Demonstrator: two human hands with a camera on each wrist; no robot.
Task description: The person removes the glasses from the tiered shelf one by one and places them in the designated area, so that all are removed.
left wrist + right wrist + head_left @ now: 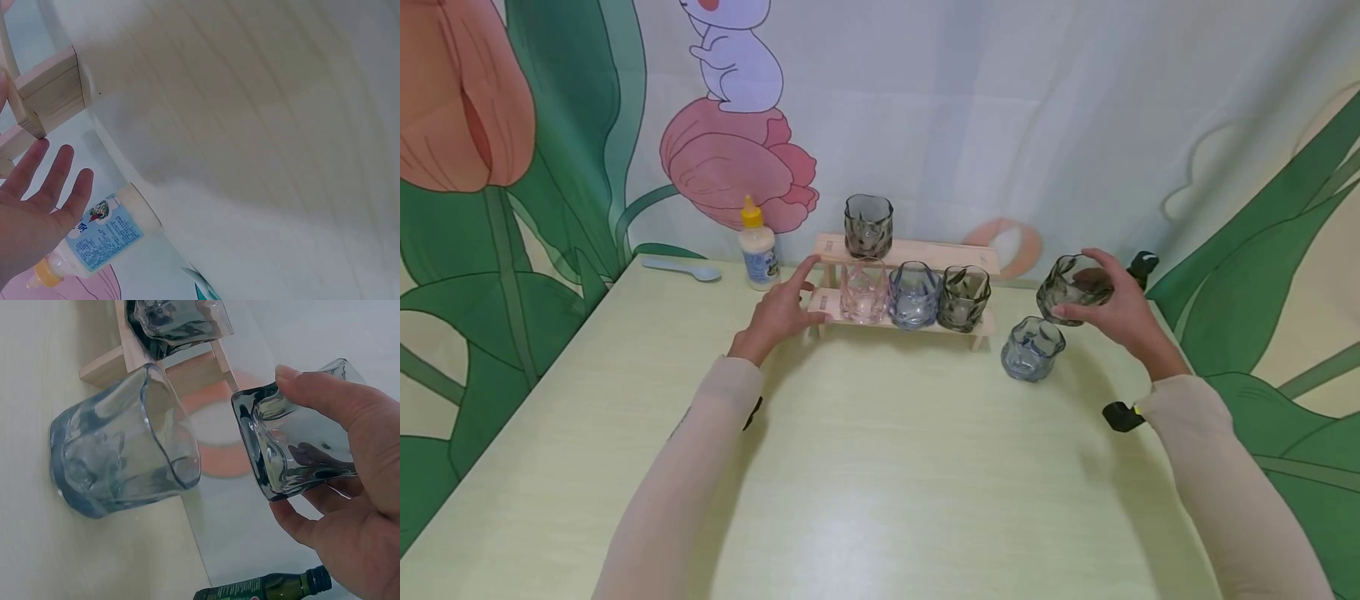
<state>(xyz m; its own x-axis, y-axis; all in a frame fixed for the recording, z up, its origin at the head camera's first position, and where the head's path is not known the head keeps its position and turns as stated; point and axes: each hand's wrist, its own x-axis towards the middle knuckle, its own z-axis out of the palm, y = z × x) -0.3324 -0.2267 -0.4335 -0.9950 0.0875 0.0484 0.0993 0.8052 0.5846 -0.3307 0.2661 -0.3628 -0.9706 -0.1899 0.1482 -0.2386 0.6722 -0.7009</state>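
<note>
My right hand (1123,308) grips a dark grey wavy glass (1063,287) between thumb and fingers, raised off the table. In the right wrist view this grey glass (269,444) is near a clear blue glass (125,444), which stands on the table. At the left end of a two-tier wooden rack (940,252) my left hand (778,312) has its fingers spread, with fingertips at the shelf ends. One grey glass (868,227) stands on the upper tier. The lower tier bears a pink glass (862,293), a blue glass (914,296) and a dark grey glass (964,300).
A bottle with a yellow cap (760,254) stands left of the rack, and a pale spoon (681,268) lies farther left. A dark green bottle (262,586) is behind my right hand. A printed curtain (925,108) hangs along the table's back edge.
</note>
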